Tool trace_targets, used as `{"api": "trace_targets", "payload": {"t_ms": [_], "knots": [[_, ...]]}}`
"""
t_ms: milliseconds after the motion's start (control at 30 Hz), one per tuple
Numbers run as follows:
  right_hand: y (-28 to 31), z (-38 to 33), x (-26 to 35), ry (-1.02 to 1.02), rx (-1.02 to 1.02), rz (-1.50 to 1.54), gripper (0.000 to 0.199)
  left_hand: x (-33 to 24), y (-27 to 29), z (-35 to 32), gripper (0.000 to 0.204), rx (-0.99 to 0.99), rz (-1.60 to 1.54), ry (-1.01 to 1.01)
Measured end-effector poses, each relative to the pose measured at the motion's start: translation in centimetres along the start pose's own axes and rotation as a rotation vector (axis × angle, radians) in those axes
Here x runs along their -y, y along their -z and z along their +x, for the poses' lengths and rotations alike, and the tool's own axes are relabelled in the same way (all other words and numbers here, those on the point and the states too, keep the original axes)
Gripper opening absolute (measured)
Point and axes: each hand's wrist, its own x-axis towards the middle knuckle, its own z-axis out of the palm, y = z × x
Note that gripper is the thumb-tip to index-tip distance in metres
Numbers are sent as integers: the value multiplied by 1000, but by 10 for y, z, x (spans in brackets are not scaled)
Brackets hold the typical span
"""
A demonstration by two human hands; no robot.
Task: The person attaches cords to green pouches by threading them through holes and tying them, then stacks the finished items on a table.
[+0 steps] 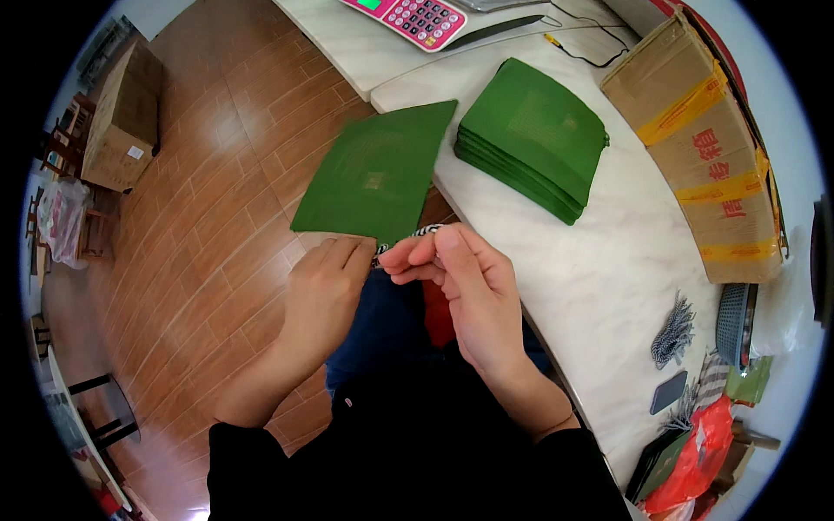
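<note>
Jutting beyond the left hand [323, 286], a flat green four-sided panel [372, 165] is edge-gripped; black-and-white cord [429, 230] is pinched by the right hand [473, 282].

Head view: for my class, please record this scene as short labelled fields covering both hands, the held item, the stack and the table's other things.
Left hand: holds the near edge of the green panel
Right hand: fingers drawn together at the black-and-white cord, near the panel's lower corner
Stack: green pieces, piled on the white table, right of the held panel
Table, far end: pink calculator
Table, right side: taped cardboard box; grey strand bundle; dark flat rectangle
</note>
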Motion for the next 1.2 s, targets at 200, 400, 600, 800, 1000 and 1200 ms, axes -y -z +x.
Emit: {"api": "trace_targets", "payload": {"t_ms": [200,400,600,800,1000,1200], "knots": [[-24,4,-2,29,146,-364,28,-4,22,-17,19,231,26,-22],[-23,40,-18,-172,250,-334,32,8,39,-37,17,17,108,-207],[-31,44,-16,-222,384,-350,31,20,32,-45,16,-190,-36,-271],[-38,54,-20,-41,475,-446,27,24,24,-44,21,-262,-14,-251],[-32,54,-31,307,327,-616,15,27,21,-44,27,-164,-201,79],[-19,18,-55,636,84,-679,15,31,18,-48,15,-267,-549,594]]}}
